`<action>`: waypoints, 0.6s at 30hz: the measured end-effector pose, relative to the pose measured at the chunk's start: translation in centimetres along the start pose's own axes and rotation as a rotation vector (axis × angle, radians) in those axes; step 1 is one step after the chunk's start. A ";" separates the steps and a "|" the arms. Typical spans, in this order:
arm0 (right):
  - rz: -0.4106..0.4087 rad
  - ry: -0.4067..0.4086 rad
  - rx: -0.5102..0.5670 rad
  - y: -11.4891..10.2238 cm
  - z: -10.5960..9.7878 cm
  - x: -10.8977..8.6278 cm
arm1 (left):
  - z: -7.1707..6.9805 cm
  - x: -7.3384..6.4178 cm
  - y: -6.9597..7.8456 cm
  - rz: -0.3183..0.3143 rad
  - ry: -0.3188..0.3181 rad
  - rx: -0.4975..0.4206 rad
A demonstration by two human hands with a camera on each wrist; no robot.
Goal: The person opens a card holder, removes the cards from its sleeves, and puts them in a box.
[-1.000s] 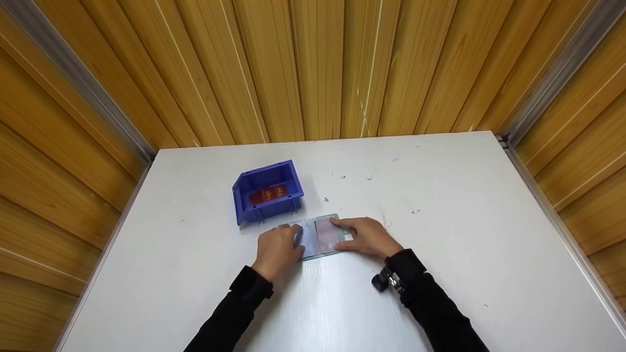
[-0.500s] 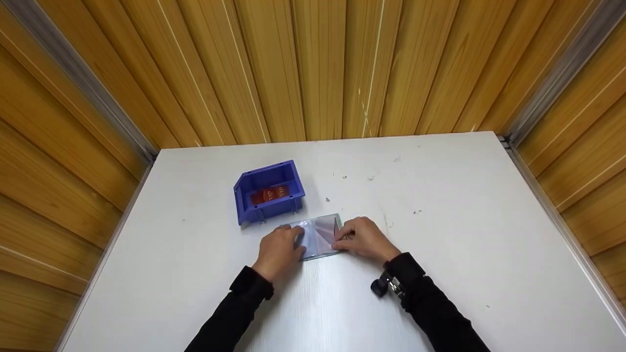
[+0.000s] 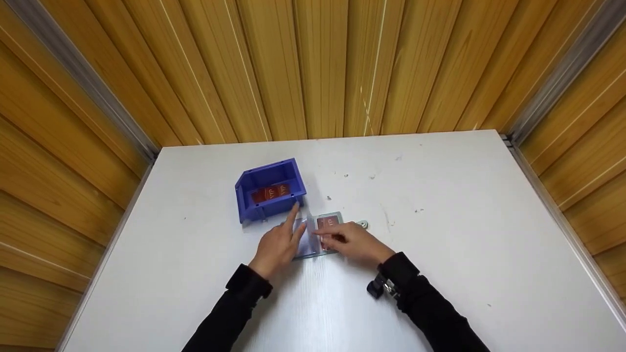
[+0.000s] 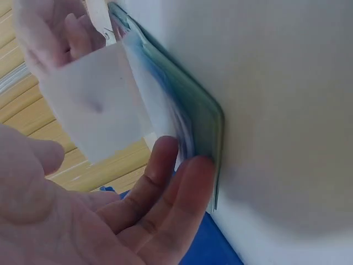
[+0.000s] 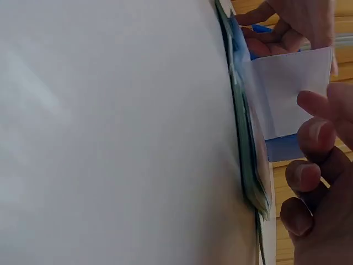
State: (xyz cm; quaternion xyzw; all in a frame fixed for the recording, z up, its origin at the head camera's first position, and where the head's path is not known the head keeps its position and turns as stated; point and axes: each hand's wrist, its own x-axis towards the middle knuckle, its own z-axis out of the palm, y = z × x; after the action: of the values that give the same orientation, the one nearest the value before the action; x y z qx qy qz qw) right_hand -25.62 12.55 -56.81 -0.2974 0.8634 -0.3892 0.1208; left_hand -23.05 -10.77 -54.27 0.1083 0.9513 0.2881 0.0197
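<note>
A small green card holder (image 3: 306, 248) lies open on the white table, its clear plastic sleeves spread. One sleeve (image 4: 83, 110) stands up near the fold. On the right side a dark red card (image 3: 327, 222) shows, partly hidden by my right hand (image 3: 361, 240). That hand's index finger touches the raised sleeve, while its other fingers are bent and hold nothing. My left hand (image 3: 275, 245) rests its lower fingers on the left-side sleeves. Its index finger points up toward the blue bin (image 3: 274, 207). A strap with a round snap (image 3: 363, 224) sticks out at the right.
The blue bin stands just behind the card holder, with dark red cards (image 3: 270, 193) inside. Yellow wood-look panels (image 3: 318, 68) wall the table (image 3: 440, 195) at the back and both sides.
My right hand has moved left, turning a clear sleeve up from the right side and uncovering the red card. My left fingers have straightened, the index lifting toward the bin.
</note>
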 end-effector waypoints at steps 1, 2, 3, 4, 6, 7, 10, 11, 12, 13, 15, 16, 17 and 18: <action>-0.006 -0.012 -0.042 -0.1 0.2 0.1 | 0.0 0.0 0.0 0.003 -0.002 0.001; -0.012 -0.019 -0.077 -0.3 0.3 0.1 | 0.0 0.0 0.0 0.016 0.001 0.010; -0.019 -0.024 -0.111 -0.4 0.4 0.2 | 0.0 0.0 0.0 0.030 0.004 0.023; -0.021 -0.029 -0.142 -0.4 0.5 0.2 | 0.1 0.0 -0.1 0.045 0.008 0.045; -0.017 -0.028 -0.180 -0.4 0.6 0.2 | 0.2 -0.1 -0.2 0.071 0.012 0.101; -0.010 -0.023 -0.192 -0.4 0.6 0.2 | 0.2 -0.1 -0.2 0.082 0.016 0.131; 0.021 0.009 -0.243 0.0 0.4 0.1 | 0.3 -0.2 -0.3 0.091 0.007 0.194; 0.037 0.022 -0.255 0.1 0.3 0.1 | 0.4 -0.2 -0.3 0.089 0.002 0.204; 0.048 0.037 -0.269 0.3 0.1 0.0 | 0.4 -0.2 -0.3 0.091 0.001 0.214; 0.062 0.052 -0.283 0.5 0.0 -0.1 | 0.4 -0.2 -0.3 0.088 -0.002 0.218; 0.084 0.070 -0.298 0.8 -0.3 -0.3 | 0.4 -0.3 -0.3 0.087 -0.001 0.221; 0.091 0.074 -0.300 1.0 -0.5 -0.4 | 0.4 -0.3 -0.3 0.086 0.000 0.222; 0.101 0.077 -0.295 1.0 -0.7 -0.5 | 0.4 -0.3 -0.3 0.084 -0.001 0.220; 0.106 0.079 -0.293 1.1 -0.8 -0.6 | 0.4 -0.3 -0.3 0.085 0.000 0.218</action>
State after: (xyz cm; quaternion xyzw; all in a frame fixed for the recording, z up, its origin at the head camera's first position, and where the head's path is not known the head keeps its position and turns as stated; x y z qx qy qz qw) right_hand -25.99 13.98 -57.13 -0.2504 0.9295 -0.2635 0.0625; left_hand -22.79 -10.88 -54.75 0.1499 0.9715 0.1836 -0.0045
